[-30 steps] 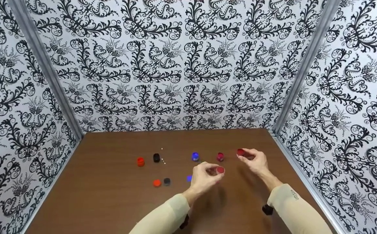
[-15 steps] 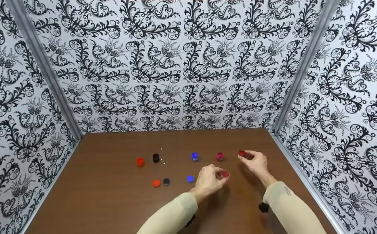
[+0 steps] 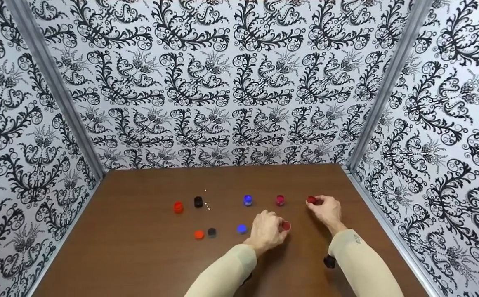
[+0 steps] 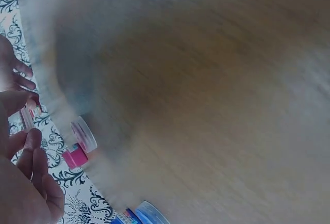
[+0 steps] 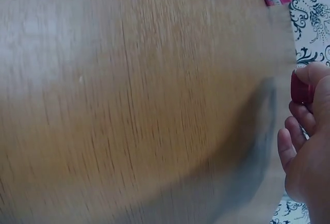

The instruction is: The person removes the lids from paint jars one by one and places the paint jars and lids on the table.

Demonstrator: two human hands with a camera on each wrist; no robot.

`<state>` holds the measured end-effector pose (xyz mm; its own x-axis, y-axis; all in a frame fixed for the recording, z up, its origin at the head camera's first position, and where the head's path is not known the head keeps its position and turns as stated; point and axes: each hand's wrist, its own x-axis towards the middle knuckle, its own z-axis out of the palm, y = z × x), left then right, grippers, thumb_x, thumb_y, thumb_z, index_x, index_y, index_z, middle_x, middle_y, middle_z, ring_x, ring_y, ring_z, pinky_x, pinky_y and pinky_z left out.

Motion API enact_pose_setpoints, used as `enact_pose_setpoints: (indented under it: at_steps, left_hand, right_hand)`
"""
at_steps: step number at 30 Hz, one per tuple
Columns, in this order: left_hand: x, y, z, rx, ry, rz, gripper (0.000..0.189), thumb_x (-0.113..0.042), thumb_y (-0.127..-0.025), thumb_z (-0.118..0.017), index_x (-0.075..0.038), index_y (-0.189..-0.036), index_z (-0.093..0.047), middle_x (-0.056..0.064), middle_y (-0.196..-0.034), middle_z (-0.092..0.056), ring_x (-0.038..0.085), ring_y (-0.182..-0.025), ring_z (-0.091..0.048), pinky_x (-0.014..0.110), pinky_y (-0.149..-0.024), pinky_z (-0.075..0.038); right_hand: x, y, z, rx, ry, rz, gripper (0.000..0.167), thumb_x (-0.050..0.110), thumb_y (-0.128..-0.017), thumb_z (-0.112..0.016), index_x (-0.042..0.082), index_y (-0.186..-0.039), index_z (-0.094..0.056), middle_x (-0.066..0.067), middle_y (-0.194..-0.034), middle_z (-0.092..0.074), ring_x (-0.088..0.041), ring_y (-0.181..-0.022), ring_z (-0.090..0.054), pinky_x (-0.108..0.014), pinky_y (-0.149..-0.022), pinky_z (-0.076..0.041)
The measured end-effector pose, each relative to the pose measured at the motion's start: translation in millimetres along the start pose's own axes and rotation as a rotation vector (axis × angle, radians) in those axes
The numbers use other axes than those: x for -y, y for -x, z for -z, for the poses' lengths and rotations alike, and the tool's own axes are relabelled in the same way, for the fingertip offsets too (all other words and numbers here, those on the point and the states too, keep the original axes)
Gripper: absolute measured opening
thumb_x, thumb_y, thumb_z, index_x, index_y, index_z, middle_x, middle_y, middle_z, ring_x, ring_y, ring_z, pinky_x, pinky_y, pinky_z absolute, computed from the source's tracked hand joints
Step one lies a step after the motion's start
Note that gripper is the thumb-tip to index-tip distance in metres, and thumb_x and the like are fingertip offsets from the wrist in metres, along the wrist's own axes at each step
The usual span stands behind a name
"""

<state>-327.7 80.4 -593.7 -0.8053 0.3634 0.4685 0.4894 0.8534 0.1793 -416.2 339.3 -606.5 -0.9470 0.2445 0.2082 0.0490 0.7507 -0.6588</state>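
In the head view, my left hand pinches a round red lid between thumb and fingers, low over the table. My right hand grips a small dark red paint jar by its side; the right wrist view shows this red jar between thumb and fingers. An open pink jar stands between the hands, farther back. Near the pink jar in the left wrist view lies a clear-edged lid, hidden in the head view. Left of my left hand are a blue jar and a blue lid.
Farther left stand an orange-red jar and a black jar, with an orange lid and a black lid in front. Small white specks lie beside the black jar. Patterned walls enclose the brown table.
My left hand has shifted right and slightly nearer with the red lid. My right hand has moved a little right and lower with the dark red jar. The other jars stay put.
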Motion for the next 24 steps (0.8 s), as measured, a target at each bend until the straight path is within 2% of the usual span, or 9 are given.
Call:
enact_pose_setpoints:
  at_steps: [4, 10, 15, 24]
  left_hand:
    - [-1.0, -3.8, -6.3, -0.006, -0.062, -0.029, 0.018, -0.045, -0.095, -0.085, -0.028, -0.096, -0.090, -0.007, -0.094, -0.078, 0.020, -0.092, -0.063, 0.037, -0.080, -0.053]
    - [-4.8, -8.1, -13.7, 0.022, -0.151, -0.063, 0.020, -0.051, -0.098, -0.081, -0.033, -0.098, -0.089, -0.008, -0.099, -0.078, 0.021, -0.100, -0.059, 0.035, -0.083, -0.051]
    - [-9.0, -11.6, -17.0, 0.083, -0.211, -0.069, 0.026, -0.057, -0.097, -0.080, -0.032, -0.097, -0.088, -0.006, -0.100, -0.075, 0.023, -0.105, -0.057, 0.037, -0.088, -0.050]
    - [-10.2, -13.4, -28.4, 0.157, -0.289, -0.066, 0.028, -0.059, -0.094, -0.083, -0.031, -0.095, -0.087, -0.003, -0.108, -0.071, 0.024, -0.113, -0.053, 0.039, -0.093, -0.048]
  right_hand:
    - [0, -1.2, -1, 0.016, 0.038, -0.006, 0.041, 0.039, -0.093, -0.087, 0.007, -0.118, -0.086, -0.017, -0.114, -0.087, -0.043, -0.111, -0.079, -0.059, -0.100, -0.059]
    - [6, -2.5, -3, 0.025, 0.056, -0.037, 0.041, 0.038, -0.093, -0.086, 0.009, -0.122, -0.086, -0.016, -0.117, -0.087, -0.046, -0.118, -0.078, -0.061, -0.102, -0.059]
    - [12, -3.5, -5, 0.042, 0.057, -0.085, 0.043, 0.039, -0.095, -0.086, 0.009, -0.125, -0.085, -0.018, -0.128, -0.084, -0.048, -0.125, -0.075, -0.062, -0.108, -0.057]
    - [17, -7.1, -10, 0.073, 0.066, -0.133, 0.048, 0.039, -0.095, -0.085, 0.007, -0.130, -0.082, -0.023, -0.136, -0.080, -0.049, -0.127, -0.074, -0.062, -0.109, -0.057]
